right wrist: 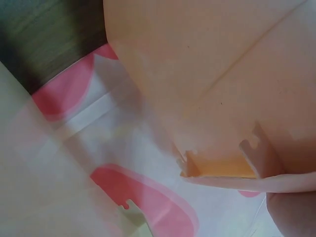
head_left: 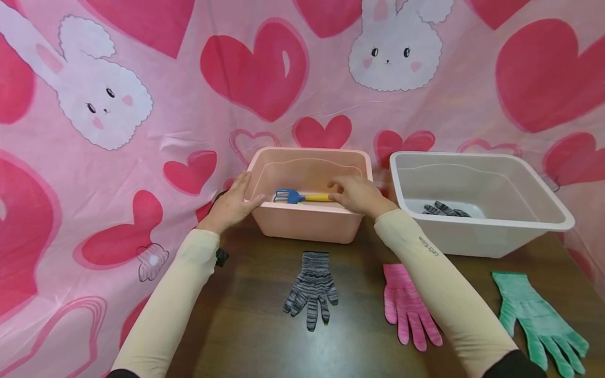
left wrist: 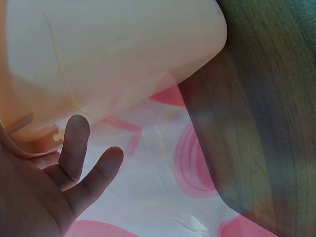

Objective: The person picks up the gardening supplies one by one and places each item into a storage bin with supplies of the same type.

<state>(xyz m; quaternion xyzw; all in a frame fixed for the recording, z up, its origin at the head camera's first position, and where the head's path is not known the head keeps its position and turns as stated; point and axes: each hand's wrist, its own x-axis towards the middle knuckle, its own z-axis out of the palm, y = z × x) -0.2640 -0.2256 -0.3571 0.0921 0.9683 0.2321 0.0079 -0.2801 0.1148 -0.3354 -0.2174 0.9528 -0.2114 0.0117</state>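
Observation:
My left hand (head_left: 231,205) rests at the left rim of a pink bin (head_left: 307,223), its thumb extended over the front corner. In the left wrist view, two fingers of the left hand (left wrist: 74,173) spread beside the bin's rim, outside it. Reaching over the right side of the bin, my right hand (head_left: 356,194) has its curled fingers at the end of the yellow handle of a blue fork (head_left: 293,196); its grip is partly hidden. The fork lies level, tines to the left. Only part of the right hand (right wrist: 294,212) shows under the rim in the right wrist view.
A white bin (head_left: 472,236) with dark striped gloves (head_left: 444,210) inside stands to the right. Along the wooden table (head_left: 255,325) lie a grey striped glove (head_left: 313,286), a pink glove (head_left: 408,304) and a green glove (head_left: 536,320). A heart-and-rabbit cloth (head_left: 189,105) hangs behind.

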